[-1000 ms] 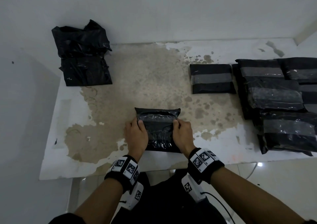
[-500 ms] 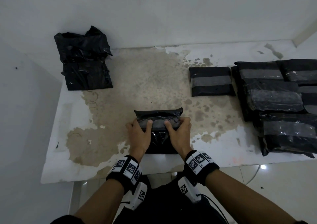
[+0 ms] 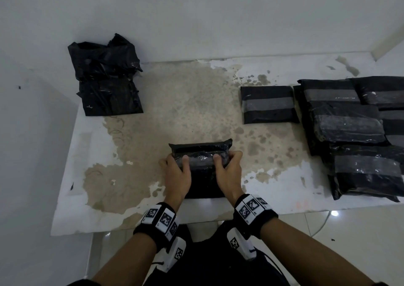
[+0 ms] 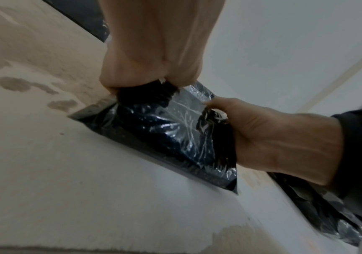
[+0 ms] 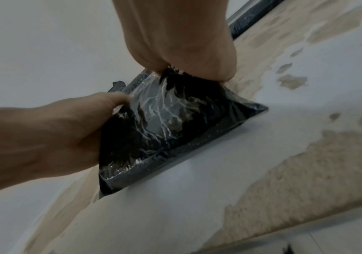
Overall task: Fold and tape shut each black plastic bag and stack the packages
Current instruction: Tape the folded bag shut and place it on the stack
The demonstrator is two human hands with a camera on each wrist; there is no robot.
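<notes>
At the near edge of the table [image 3: 72,198], the left hand [image 3: 177,176] and the right hand [image 3: 229,174] grip one black bag [image 3: 202,185] from either side. Each hand curls its fingers round an end of the bag's folded upper part, with the thumbs laid on top of a shiny clear strip of tape [image 3: 200,158] that runs across the fold. In the left wrist view the left hand [image 4: 154,51] bunches the plastic of the bag [image 4: 154,137] in its grip, while the right hand [image 4: 273,137] holds the other end. The right wrist view shows the same from the other side: the right hand [image 5: 182,39] clutches the bag [image 5: 165,128] and the left hand [image 5: 51,141] pinches its far end. The bag's lower part lies flat on the table.

Farther off, a single taped package [image 3: 270,104] lies to the right of the middle, just beside a pile of taped packages [image 3: 349,132] at the right edge. At the far left corner, against the wall [image 3: 196,18], sits a heap of loose black bags [image 3: 107,77].
</notes>
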